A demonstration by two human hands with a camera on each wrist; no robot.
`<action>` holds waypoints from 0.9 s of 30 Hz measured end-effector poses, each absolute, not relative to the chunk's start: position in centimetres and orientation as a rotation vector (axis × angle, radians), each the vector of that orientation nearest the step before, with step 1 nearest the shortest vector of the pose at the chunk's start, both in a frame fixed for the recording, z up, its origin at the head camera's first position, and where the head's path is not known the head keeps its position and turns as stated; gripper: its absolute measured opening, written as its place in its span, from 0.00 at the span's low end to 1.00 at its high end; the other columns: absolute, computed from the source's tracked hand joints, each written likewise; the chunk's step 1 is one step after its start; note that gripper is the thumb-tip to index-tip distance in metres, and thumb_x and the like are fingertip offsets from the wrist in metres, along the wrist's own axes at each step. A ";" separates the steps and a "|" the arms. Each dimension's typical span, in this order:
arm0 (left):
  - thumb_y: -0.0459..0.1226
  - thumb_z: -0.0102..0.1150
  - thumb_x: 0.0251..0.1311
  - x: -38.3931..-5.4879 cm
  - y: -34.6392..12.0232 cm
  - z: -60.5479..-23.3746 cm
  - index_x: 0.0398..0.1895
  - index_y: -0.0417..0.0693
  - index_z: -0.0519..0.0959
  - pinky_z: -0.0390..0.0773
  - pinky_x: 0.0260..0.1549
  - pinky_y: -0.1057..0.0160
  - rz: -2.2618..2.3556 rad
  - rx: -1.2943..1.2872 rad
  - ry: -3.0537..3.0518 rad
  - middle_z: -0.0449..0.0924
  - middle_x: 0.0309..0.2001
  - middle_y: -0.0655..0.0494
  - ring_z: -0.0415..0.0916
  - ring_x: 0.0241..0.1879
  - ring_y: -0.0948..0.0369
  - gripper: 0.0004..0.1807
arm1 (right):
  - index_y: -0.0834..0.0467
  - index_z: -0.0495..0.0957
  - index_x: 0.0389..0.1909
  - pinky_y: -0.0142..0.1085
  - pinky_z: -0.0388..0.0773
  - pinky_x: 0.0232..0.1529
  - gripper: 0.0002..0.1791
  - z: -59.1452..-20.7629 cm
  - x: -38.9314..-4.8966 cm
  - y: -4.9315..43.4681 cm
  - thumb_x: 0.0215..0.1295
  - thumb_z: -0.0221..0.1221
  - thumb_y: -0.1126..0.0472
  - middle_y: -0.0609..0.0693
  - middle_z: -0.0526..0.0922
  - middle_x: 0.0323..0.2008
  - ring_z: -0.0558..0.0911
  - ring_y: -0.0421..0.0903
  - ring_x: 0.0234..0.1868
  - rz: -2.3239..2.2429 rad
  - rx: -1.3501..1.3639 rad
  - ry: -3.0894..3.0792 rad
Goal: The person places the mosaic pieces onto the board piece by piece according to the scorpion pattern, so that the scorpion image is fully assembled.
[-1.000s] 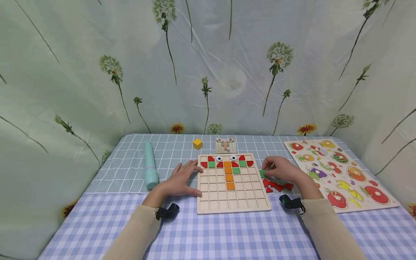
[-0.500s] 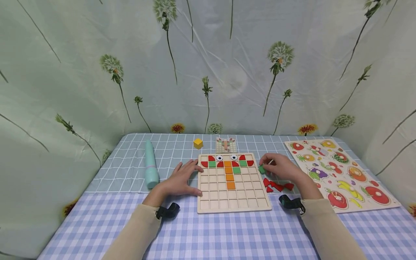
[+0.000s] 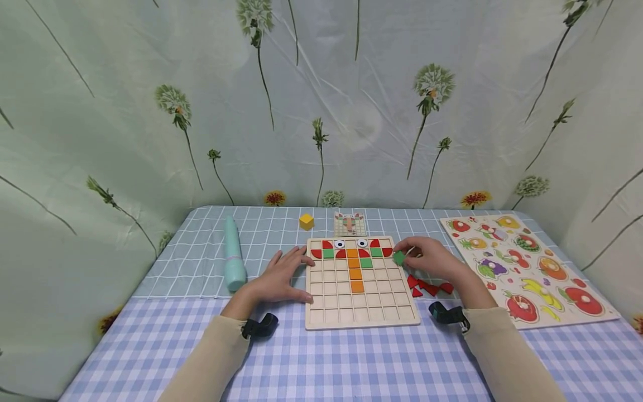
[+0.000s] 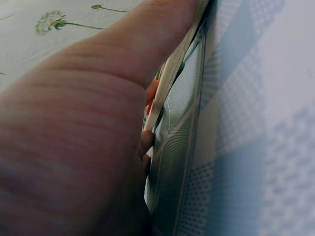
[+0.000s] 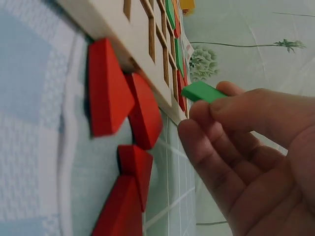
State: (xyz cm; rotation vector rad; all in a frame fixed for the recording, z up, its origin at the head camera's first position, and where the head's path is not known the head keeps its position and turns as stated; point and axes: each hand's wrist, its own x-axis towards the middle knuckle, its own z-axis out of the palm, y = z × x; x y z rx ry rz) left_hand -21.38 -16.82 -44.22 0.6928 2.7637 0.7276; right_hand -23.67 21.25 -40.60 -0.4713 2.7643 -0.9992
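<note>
A wooden grid board (image 3: 331, 316) lies in the middle of the table in the head view. Its upper cells hold red, green and orange tiles and two round eye tiles, with an orange column (image 3: 355, 273) running down the middle. My left hand (image 3: 276, 282) rests at the board's left edge, fingers spread, fingertips and thumb touching the rim. Between thumb and fingers, my right hand (image 3: 427, 258) pinches a green square tile (image 5: 202, 91) just over the board's upper right edge. Several red tiles (image 3: 428, 287) lie beside the board's right side, below that hand.
A picture card (image 3: 349, 225) lies behind the board, with a yellow cube (image 3: 306, 221) to its left. A teal cylindrical case (image 3: 233, 257) lies at the left. At the right is a fruit puzzle board (image 3: 532, 268). A floral curtain (image 3: 321, 100) hangs behind the table.
My right hand has lifted the green tile from beside the board and carried it up and left to the board's upper right edge. The left hand has stayed in place.
</note>
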 end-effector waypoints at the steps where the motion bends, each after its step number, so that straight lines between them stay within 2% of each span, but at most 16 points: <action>1: 0.60 0.75 0.46 -21.4 -16.8 -44.3 0.65 0.58 0.68 0.31 0.76 0.35 0.730 0.694 2.763 0.45 0.81 0.47 0.37 0.82 0.47 0.44 | 0.57 0.81 0.53 0.37 0.81 0.45 0.16 -40.6 -23.7 21.2 0.65 0.60 0.66 0.57 0.83 0.49 0.79 0.49 0.44 -1.003 -0.465 2.765; 16: 0.60 0.75 0.46 -21.4 -16.7 -44.3 0.64 0.59 0.68 0.31 0.76 0.37 0.719 0.679 2.762 0.45 0.82 0.48 0.37 0.82 0.48 0.43 | 0.55 0.83 0.53 0.36 0.79 0.42 0.15 -40.2 -23.6 17.4 0.66 0.64 0.63 0.54 0.85 0.49 0.80 0.48 0.43 -0.988 -0.559 2.824; 22: 0.59 0.75 0.46 -21.4 -16.6 -44.2 0.64 0.59 0.68 0.31 0.76 0.36 0.728 0.680 2.765 0.46 0.81 0.48 0.37 0.82 0.47 0.43 | 0.56 0.83 0.52 0.37 0.78 0.44 0.15 -39.7 -23.8 15.3 0.65 0.64 0.64 0.53 0.86 0.48 0.79 0.46 0.40 -0.997 -0.696 2.804; 27: 0.60 0.75 0.46 -21.4 -16.8 -44.4 0.64 0.58 0.68 0.31 0.76 0.36 0.728 0.678 2.771 0.46 0.81 0.47 0.37 0.82 0.47 0.43 | 0.57 0.84 0.52 0.35 0.76 0.40 0.15 -39.3 -23.7 13.5 0.64 0.65 0.63 0.53 0.86 0.45 0.77 0.45 0.38 -0.990 -0.738 2.777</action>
